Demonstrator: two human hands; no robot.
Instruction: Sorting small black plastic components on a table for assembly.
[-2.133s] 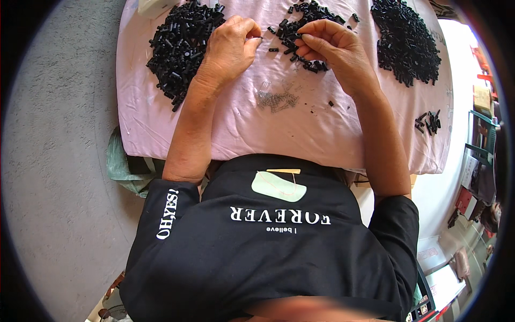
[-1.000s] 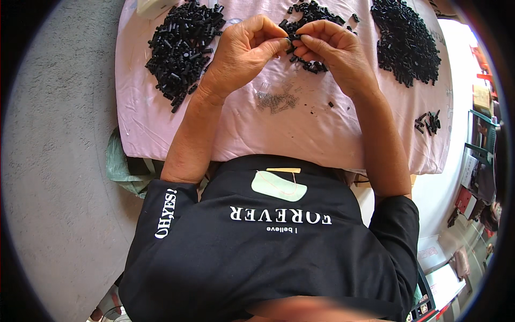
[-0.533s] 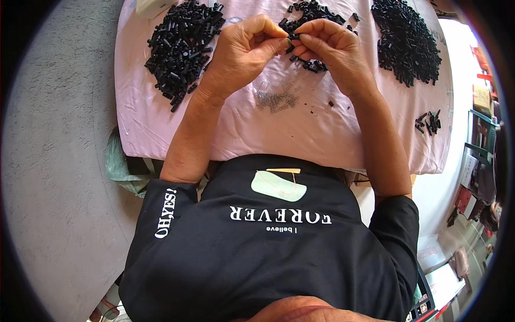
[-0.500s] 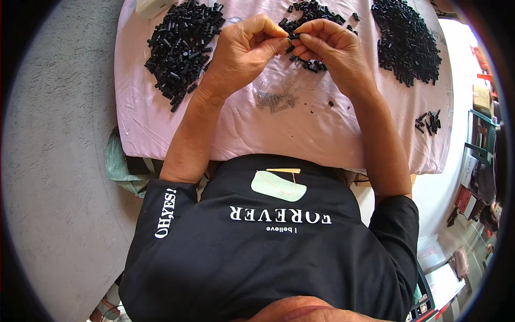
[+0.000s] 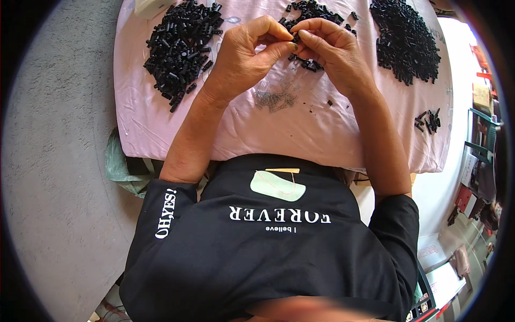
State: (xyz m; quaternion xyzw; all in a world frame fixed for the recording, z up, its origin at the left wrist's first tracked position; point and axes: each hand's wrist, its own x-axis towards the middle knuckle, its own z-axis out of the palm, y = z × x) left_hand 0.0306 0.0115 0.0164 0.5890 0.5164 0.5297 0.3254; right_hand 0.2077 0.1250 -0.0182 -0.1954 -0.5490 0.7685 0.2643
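Note:
My left hand (image 5: 248, 56) and my right hand (image 5: 337, 53) meet fingertip to fingertip above the far middle of the table. Thumb and index finger of the right hand pinch a small black part (image 5: 295, 38), mostly hidden by the fingers. The left thumb and index finger curl toward each other at the same spot; what lies between them is too small to make out. Beneath and beyond the hands spreads a middle heap of small black parts (image 5: 314, 12). Nearer to me, a patch of tiny metal springs (image 5: 274, 98) lies on the cloth.
A pink cloth (image 5: 300, 137) covers the table. Black tubular pieces form a heap (image 5: 179, 48) on the left, and smaller black parts another heap (image 5: 406, 43) on the right. A small cluster of black pieces (image 5: 428, 122) lies near the right edge. A white object (image 5: 152, 7) stands far left.
The left thumb has drawn slightly away from the index finger, and both hands have shifted a little at the fingertips. The heaps look the same.

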